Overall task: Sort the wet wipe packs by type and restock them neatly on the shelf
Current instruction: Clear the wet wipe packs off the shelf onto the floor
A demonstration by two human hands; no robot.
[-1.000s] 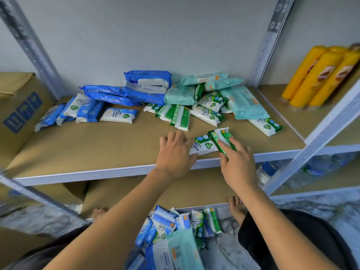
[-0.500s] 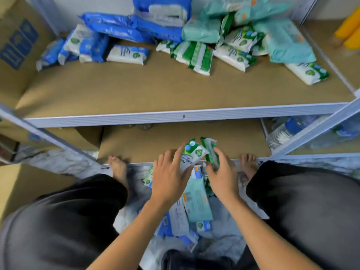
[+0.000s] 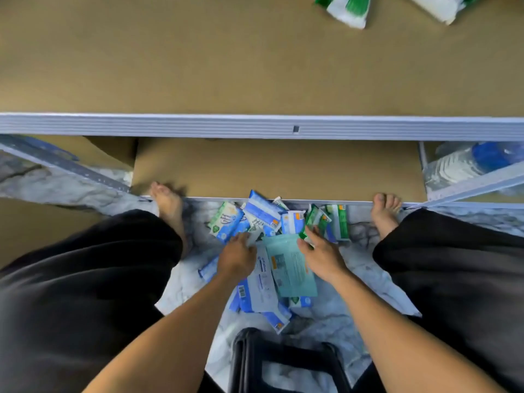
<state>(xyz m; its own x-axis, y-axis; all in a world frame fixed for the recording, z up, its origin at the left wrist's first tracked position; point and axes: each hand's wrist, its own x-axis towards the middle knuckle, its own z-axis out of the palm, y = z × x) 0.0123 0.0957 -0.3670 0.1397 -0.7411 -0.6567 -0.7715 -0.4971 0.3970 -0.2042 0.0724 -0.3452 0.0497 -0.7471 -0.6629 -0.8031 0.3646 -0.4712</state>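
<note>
A pale marbled floor (image 3: 334,321) lies below a matte brown shelf board (image 3: 255,66) edged with a ribbed metal rail (image 3: 198,126). On the floor, glossy pillow-shaped wet wipe packs (image 3: 263,214) lie heaped. The right hand (image 3: 320,256) pinches a crinkled green pack (image 3: 316,219). The left hand (image 3: 238,256) has its fingertips among the packs, and I cannot tell whether they are grasping.

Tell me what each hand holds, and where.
Right hand pinches a green pack by its near end. Left hand rests fingers on the floor pile; grip cannot be told.
</note>
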